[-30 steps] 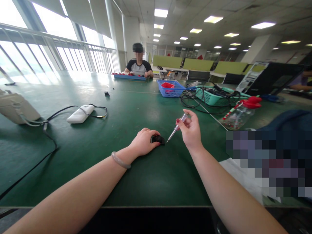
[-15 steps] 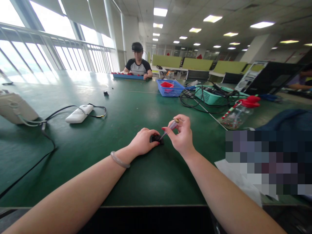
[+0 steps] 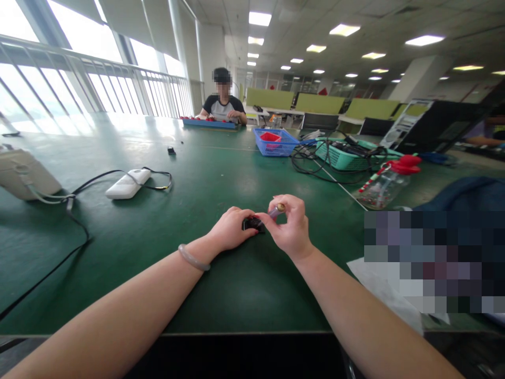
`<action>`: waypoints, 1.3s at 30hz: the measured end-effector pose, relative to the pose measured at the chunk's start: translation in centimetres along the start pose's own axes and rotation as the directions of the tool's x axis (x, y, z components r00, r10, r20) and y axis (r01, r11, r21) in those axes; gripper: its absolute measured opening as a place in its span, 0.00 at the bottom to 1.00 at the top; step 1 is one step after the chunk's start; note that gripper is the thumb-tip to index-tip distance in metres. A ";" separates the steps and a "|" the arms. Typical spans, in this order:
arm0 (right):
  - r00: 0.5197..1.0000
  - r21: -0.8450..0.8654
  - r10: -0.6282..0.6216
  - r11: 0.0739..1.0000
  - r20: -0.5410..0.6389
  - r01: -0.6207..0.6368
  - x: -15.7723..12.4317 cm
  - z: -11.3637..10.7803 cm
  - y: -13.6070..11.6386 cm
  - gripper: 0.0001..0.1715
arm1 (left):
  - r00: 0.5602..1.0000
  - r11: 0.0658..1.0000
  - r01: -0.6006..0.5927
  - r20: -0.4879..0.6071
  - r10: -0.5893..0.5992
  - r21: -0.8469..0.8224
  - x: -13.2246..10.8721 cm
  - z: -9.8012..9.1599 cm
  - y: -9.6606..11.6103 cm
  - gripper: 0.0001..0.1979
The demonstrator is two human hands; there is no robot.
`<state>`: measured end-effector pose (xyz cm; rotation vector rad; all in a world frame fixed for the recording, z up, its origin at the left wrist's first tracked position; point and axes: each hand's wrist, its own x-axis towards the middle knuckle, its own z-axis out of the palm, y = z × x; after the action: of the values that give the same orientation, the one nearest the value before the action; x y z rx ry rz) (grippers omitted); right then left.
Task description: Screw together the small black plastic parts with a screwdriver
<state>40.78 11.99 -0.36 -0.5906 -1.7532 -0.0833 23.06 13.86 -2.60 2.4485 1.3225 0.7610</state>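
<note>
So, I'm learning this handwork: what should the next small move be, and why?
Probably a gentle turn of the screwdriver by the right hand, after feeling that its tip is seated: the left hand holds the black part on the table, and the screwdriver slants down towards it, though its tip is hard to make out.

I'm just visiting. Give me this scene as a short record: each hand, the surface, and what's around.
Left hand: thumb and fingers gripping a small black part
Right hand: holding a slim tool with a gold-coloured end; its tip is hard to see
Surface: green table
To the left: white device
To the right: red-topped bottle, green basket
Across the table: seated person behind a blue tray
</note>
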 end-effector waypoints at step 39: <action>0.995 -0.078 -0.098 0.992 -0.034 0.095 0.1 -0.3 0.2 0.22 | 0.992 0.986 0.123 -0.011 -0.125 -0.109 0.3 -0.5 0.2 0.17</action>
<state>41.07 12.12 -0.22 -0.5558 -1.7475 -0.2282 23.08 14.01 -1.95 2.2578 1.3880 0.8021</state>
